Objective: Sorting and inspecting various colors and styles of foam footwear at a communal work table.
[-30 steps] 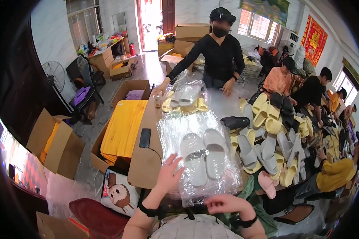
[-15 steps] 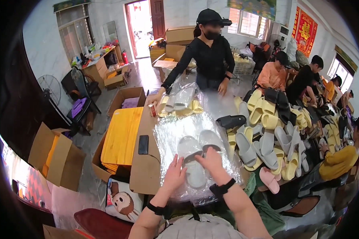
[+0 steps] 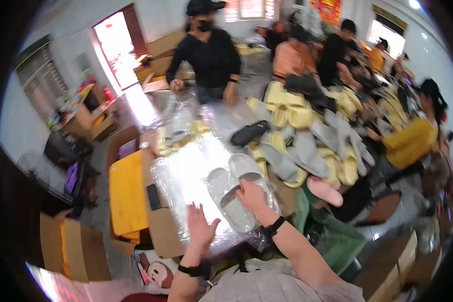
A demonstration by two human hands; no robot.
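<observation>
As a co-worker (image 3: 206,63) in a black top, cap and mask stood across the table (image 3: 163,234), a person's right hand (image 3: 252,195) reached onto a pair of grey slippers (image 3: 239,215) that lay side by side on clear plastic (image 3: 183,173) near the table's close edge. Its fingers were bunched together at the pair's middle, though blur left it impossible to tell whether they were clamped on a slipper. The left hand (image 3: 201,229), its fingers spread apart, was over the plastic to the left of the pair, holding nothing. A phone (image 3: 154,197) lay at the table's left side, beside a box stacked with yellow sheets (image 3: 128,194). Beyond the pair, wrapped slippers (image 3: 178,126) sat in front of the co-worker, with a black slipper (image 3: 249,132) to their right. A heap (image 3: 304,151) of grey and yellow slippers spread across the right, a pink slipper (image 3: 325,191) at its near edge above a green sack (image 3: 340,234). More people (image 3: 292,60) sat beyond the heap.
</observation>
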